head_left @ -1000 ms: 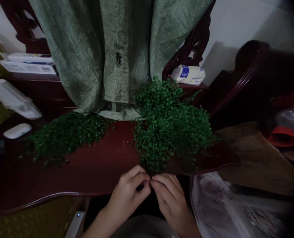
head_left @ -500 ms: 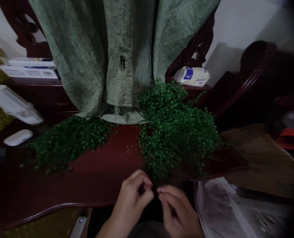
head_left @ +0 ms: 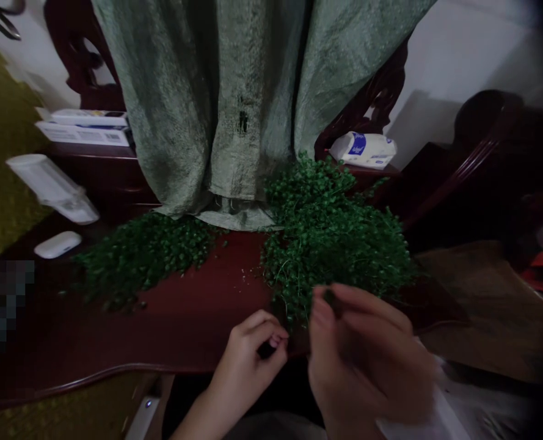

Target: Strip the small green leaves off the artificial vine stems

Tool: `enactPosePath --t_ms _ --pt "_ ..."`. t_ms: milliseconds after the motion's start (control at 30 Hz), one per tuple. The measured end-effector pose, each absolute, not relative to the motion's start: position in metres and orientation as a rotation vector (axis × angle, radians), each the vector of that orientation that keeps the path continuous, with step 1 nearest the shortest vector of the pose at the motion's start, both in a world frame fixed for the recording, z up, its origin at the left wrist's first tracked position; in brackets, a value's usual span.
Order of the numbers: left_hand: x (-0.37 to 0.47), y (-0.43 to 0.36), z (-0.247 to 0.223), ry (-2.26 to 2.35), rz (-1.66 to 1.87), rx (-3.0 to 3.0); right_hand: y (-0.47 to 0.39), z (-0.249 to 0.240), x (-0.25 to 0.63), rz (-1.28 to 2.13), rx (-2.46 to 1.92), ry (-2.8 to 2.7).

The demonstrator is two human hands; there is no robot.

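Observation:
My left hand [head_left: 255,354] is closed in a pinch over the table's front edge; whatever sits between thumb and forefinger is too small to make out. My right hand [head_left: 367,354], blurred by motion, is raised in front of the right heap. Its thumb and fingertips pinch a small dark green piece [head_left: 330,298], perhaps a pod. Behind that hand lies a bushy heap of green stems with small round pods [head_left: 335,232]. A lower, flatter heap of loose green pods [head_left: 147,253] spreads over the left of the dark red table [head_left: 216,287].
A green woven sack [head_left: 239,104] hangs down at the back onto the table. At left are a white dispenser-like object [head_left: 54,186], a white case [head_left: 58,244] and flat boxes [head_left: 85,129]. A tissue pack [head_left: 367,150] is behind the right heap; cardboard [head_left: 486,305] lies far right.
My right hand has moved away from the left, up and forward toward the right heap. My left hand stays about in place. The view has shifted slightly left.

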State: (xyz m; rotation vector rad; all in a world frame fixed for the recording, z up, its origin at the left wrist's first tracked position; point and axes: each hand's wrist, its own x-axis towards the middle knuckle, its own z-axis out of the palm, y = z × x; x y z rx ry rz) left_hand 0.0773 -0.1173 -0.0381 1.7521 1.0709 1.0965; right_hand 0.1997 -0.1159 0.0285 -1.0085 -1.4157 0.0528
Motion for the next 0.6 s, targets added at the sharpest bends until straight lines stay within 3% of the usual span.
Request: enactPosePath --t_ms 67,200,400,600 --pt "0.078 -0.118 -0.039 1.075 1.105 1.733 -0.093 0.039 0.174 0.041 -0.909 -1.466" --pt "0.079 -0.119 -0.041 1.085 1.116 1.71 -0.066 0.039 0.16 0.346 -0.883 -1.797" --pt "0.08 -0.12 -0.039 1.14 1.089 1.821 -0.09 0.004 0.224 0.331 -1.101 -1.663" --pt "0.082 -0.12 -0.038 1.16 1.045 1.794 -0.12 -0.024 0.263 0.444 -1.156 -1.975"
